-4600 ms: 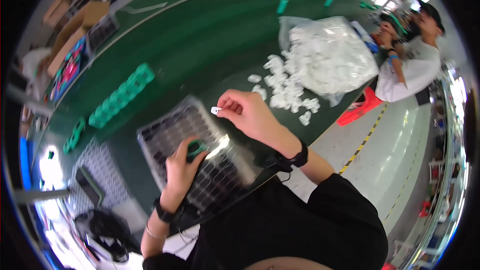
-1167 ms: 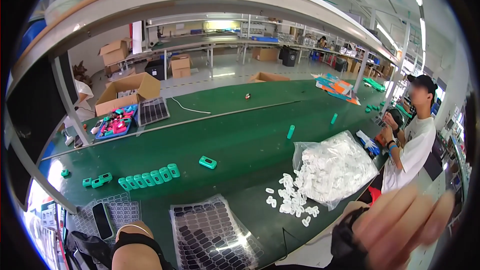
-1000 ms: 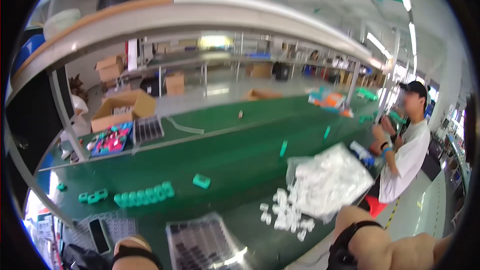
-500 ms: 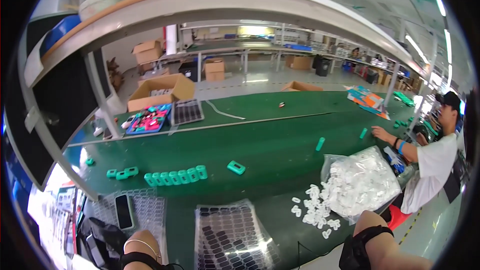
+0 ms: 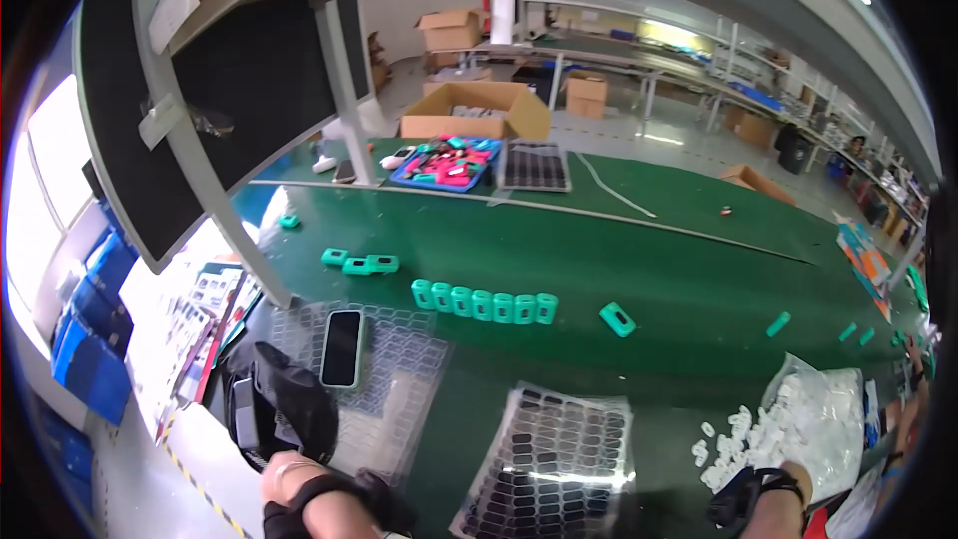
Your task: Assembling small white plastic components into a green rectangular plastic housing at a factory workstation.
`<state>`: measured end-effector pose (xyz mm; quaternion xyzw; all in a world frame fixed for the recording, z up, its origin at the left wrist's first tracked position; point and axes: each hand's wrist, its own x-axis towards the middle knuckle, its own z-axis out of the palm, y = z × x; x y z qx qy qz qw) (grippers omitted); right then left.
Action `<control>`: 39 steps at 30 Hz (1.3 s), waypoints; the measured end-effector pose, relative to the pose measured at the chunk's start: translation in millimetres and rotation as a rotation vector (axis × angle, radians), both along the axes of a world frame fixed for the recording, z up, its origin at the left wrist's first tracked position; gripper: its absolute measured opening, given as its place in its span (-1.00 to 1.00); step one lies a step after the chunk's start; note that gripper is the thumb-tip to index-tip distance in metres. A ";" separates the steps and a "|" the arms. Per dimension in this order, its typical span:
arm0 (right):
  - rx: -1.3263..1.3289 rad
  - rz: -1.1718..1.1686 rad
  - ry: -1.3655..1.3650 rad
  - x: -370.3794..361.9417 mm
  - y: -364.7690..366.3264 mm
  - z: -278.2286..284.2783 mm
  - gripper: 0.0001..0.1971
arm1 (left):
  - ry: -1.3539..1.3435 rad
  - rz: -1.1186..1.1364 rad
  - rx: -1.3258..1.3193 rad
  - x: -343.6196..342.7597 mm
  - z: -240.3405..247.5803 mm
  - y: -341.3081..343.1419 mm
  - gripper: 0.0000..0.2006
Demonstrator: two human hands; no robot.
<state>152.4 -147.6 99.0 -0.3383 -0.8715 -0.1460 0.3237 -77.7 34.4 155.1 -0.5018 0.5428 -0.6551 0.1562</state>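
At the lower edge, my left hand (image 5: 282, 477) shows only as skin with a light bracelet and a black strap; its fingers are hidden. It is nearest a black bag (image 5: 299, 399) and a clear sheet of moulded cells (image 5: 399, 409), on which a smartphone (image 5: 342, 349) in a pale green case lies. My right hand (image 5: 793, 481), also strapped in black, is beside loose small white plastic pieces (image 5: 738, 449) and a clear bag (image 5: 833, 419) full of them. Its fingers do not show. Between my hands lies a sheet of dark rounded-rectangle pieces (image 5: 559, 459).
Teal plastic cases stand in a row (image 5: 483, 305) on the green table (image 5: 519, 240), with a single teal case (image 5: 617, 319) to their right. Beyond are a blue tray (image 5: 446, 162) of colourful parts and a cardboard box (image 5: 469, 110). A metal post (image 5: 235, 250) rises at left.
The view has swung left, so the table's things sit farther right in it. Both hands remain at the lower edge. The co-worker at the right is now mostly out of view.
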 end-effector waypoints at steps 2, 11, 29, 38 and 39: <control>0.007 0.011 -0.005 5.0 20.3 -11.7 -0.72 | -0.032 0.140 -0.254 9.1 -59.8 42.2 -0.58; -0.579 -0.674 0.426 25.1 72.0 -124.7 -0.71 | 1.122 1.440 -1.523 40.1 -190.5 204.4 -0.18; -0.696 -0.497 0.621 43.6 75.1 -150.5 -0.90 | 0.759 1.549 -1.699 12.4 -218.3 259.6 -0.25; -0.771 -0.459 0.612 41.8 70.4 -155.3 -0.86 | 0.710 0.806 -2.213 7.2 -235.3 264.4 -0.62; -0.773 -0.463 0.610 42.1 70.6 -154.9 -0.84 | 0.556 0.807 -2.228 6.8 -234.0 263.0 -0.65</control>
